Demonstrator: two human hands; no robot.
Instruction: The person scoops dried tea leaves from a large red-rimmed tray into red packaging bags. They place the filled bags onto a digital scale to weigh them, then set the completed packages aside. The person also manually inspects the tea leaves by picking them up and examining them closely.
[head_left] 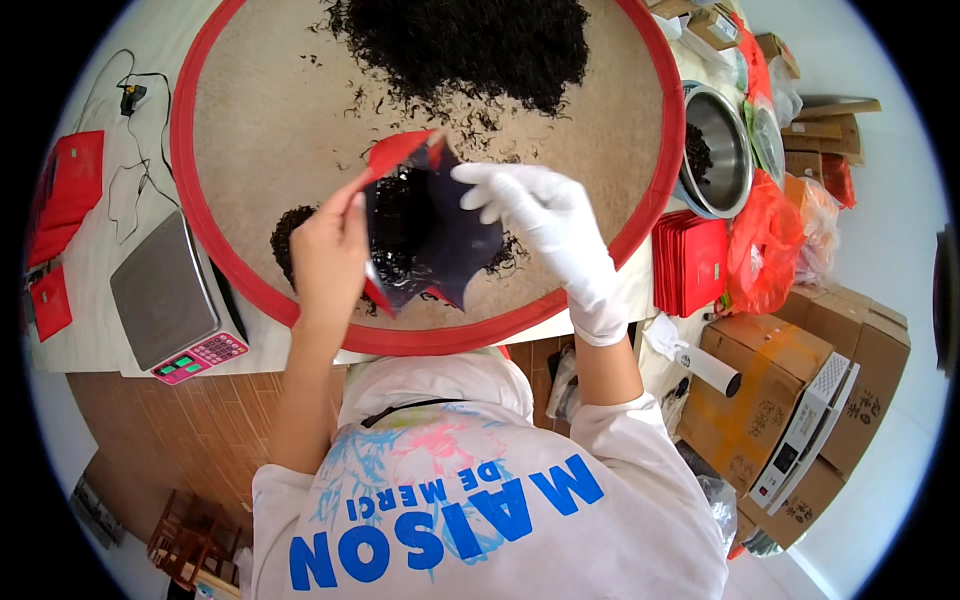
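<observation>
A red pouch with a dark lining (455,245) is held over the round tray, its mouth spread wide. My bare left hand (330,255) is closed on its left side, thumb and fingers pinching the edge. Dark, shiny contents, like dried tea leaves (402,215), show inside. My right hand (555,220), in a white glove, hovers at the pouch's right rim with fingers apart and bent; nothing shows in them. Whether the fingertips touch the rim is unclear. A big heap of dark dried leaves (480,45) lies at the tray's far side, with loose bits scattered nearer.
The woven tray has a red rim (672,130). A digital scale (170,290) stands left of it, beside red pouches (72,195) and a cable (140,180). On the right are a steel bowl (735,150), stacked red pouches (690,262), a red plastic bag (762,245) and cardboard boxes (760,390).
</observation>
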